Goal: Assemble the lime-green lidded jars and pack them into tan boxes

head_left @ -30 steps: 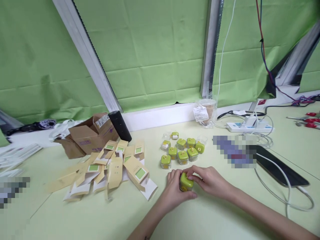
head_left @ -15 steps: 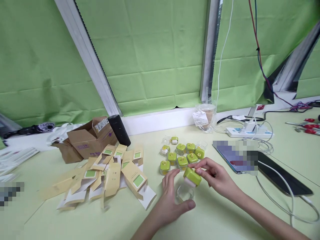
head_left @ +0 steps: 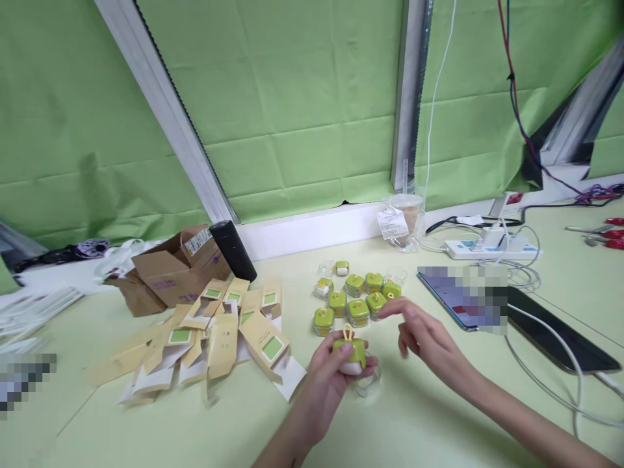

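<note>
My left hand (head_left: 324, 383) grips a small green-and-white case (head_left: 351, 354), with its thumb on the green top and a yellow loop standing up from it. Just behind those fingers a clear plastic container (head_left: 369, 383) rests on the table, partly hidden by the hand. To the right, my right hand (head_left: 424, 331) hovers with its index finger stretched out and the other fingers loosely bent; nothing shows in it. Its fingertip is close to the group of similar green-topped cases (head_left: 358, 312), most of them sitting in clear containers.
Opened cardboard sleeves (head_left: 221, 344) lie piled on the left, before a brown carton (head_left: 166, 273) and a black cylinder (head_left: 233, 250). On the right are two phones (head_left: 560, 331), white cables and a power strip (head_left: 492, 247). A bagged cup (head_left: 403, 221) stands at the back.
The green-and-white case has passed from my right hand into my left, out of the clear container. My right hand has let go and moved right.
</note>
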`<state>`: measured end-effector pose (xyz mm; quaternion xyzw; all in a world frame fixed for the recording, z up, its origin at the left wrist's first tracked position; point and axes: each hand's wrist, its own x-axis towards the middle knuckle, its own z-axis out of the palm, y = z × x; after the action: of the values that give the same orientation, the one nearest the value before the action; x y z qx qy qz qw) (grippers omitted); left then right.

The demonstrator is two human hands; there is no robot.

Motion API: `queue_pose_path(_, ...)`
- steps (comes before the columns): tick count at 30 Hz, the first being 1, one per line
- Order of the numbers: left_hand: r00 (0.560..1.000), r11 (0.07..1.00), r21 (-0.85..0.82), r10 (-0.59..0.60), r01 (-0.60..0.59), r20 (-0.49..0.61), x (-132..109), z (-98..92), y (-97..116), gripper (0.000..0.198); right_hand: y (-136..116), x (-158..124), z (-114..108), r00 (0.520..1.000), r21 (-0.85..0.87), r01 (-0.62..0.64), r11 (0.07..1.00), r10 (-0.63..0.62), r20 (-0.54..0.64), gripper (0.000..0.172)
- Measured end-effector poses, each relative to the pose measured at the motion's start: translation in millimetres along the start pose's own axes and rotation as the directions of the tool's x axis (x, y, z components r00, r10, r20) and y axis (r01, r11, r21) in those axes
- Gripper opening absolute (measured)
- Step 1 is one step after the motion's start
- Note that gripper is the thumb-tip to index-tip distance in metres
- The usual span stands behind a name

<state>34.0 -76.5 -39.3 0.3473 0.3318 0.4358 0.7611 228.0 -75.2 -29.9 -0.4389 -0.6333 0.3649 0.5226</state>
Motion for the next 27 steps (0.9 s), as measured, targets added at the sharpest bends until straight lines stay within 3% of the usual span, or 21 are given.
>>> queue_pose_path(2,0.998,0.992,-0.117,-0.044,0.039,-0.042,2.0,0.6,-0.2,0.023,0.8,-2.3,-8.2,0.998,0.040,0.026,0.999,-0.024,-0.050,0.055)
queue_pose_path(5,0.993,0.970,-0.233,-0.089,0.069,-0.073,5.8,2.3,-0.7,0.021,-1.2,-7.6,-13.4,0.998,0.082,0.016,0.997,-0.021,0.056,0.070)
queue_pose_path(7,0.991,0.955,-0.288,-0.097,0.067,-0.091,7.9,3.3,-1.0,0.019,-4.6,-12.2,-10.6,0.980,0.090,0.081,0.993,-0.096,0.175,0.061)
queue_pose_path(11,0.988,0.921,-0.378,-0.137,0.100,-0.072,9.5,3.5,0.0,0.023,-10.5,-20.1,2.5,0.893,-0.067,0.340,0.938,-0.300,0.335,0.016)
queue_pose_path(15,0.989,0.892,-0.436,-0.148,0.121,-0.028,7.1,2.2,1.2,0.024,-8.5,-23.5,10.5,0.837,-0.145,0.404,0.903,-0.301,0.457,0.015)
queue_pose_path(19,0.993,0.886,-0.453,-0.118,0.103,-0.004,4.5,-0.1,-1.1,0.013,-2.8,-25.3,12.3,0.848,-0.176,0.389,0.904,-0.277,0.453,0.014)
queue_pose_path(23,0.992,0.865,-0.488,-0.123,0.119,0.025,4.0,-0.5,-0.9,0.011,-3.7,-25.7,11.4,0.849,-0.147,0.419,0.896,-0.329,0.415,0.019)
queue_pose_path(27,0.990,0.863,-0.490,-0.142,0.126,0.004,3.9,2.3,3.0,0.011,-10.8,-22.6,6.0,0.938,-0.144,0.313,0.939,-0.282,0.201,0.011)
